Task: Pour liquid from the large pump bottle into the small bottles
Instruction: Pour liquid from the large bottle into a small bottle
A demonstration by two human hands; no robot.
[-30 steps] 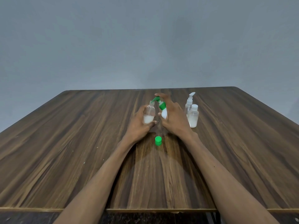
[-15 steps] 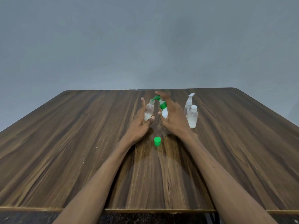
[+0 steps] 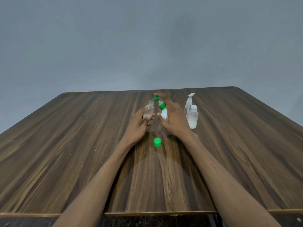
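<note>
Fingers of the right hand (image 3: 173,118) wrap the large pump bottle (image 3: 164,113), index on the green pump head (image 3: 156,98). Left hand (image 3: 139,126) pinches the small bottle (image 3: 148,111) low on its body. Spout sits at the small bottle's open neck, just left of the pump bottle, both near upright. Green cap (image 3: 157,143) lies on the table (image 3: 65,145), nearer the person.

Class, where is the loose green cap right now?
In the head view, the green cap stands on the table, between the two wrists, nearer the viewer than both hands.
</note>
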